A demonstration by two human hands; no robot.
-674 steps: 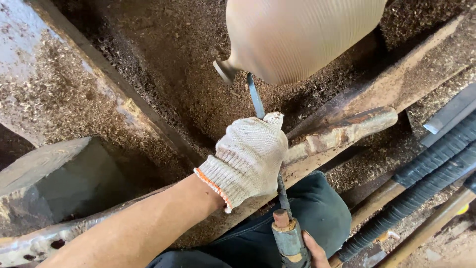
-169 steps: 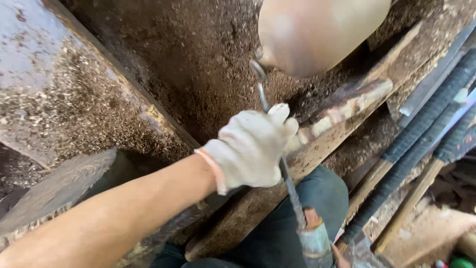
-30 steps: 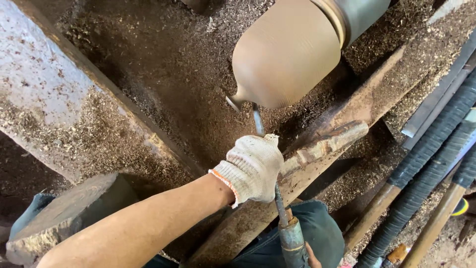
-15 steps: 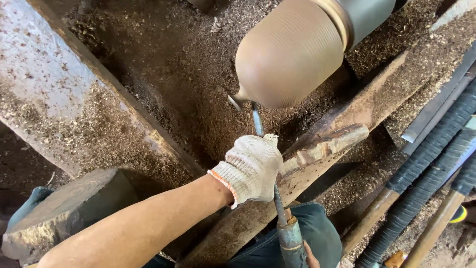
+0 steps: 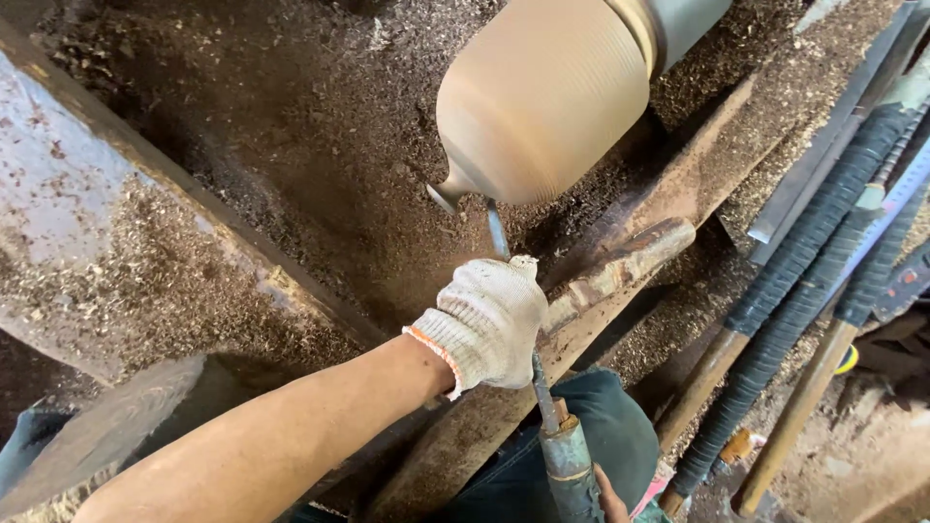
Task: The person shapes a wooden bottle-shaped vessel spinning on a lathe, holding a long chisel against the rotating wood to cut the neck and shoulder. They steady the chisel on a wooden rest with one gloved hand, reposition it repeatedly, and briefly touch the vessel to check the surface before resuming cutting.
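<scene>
pale rounded wooden workpiece (image 5: 542, 97), ribbed surface, at 12 o'clock above the sawdust-strewn lathe bed (image 5: 291, 165). long steel turning chisel (image 5: 497, 230), tip touching the workpiece's underside. left hand (image 5: 489, 324) in white knit glove, clenched over the chisel at the worn wooden tool rest (image 5: 620, 271). right hand (image 5: 610, 499), 6 o'clock, grasping the chisel handle. black-wrapped spare tool handles (image 5: 804, 261) at 3 o'clock.
</scene>
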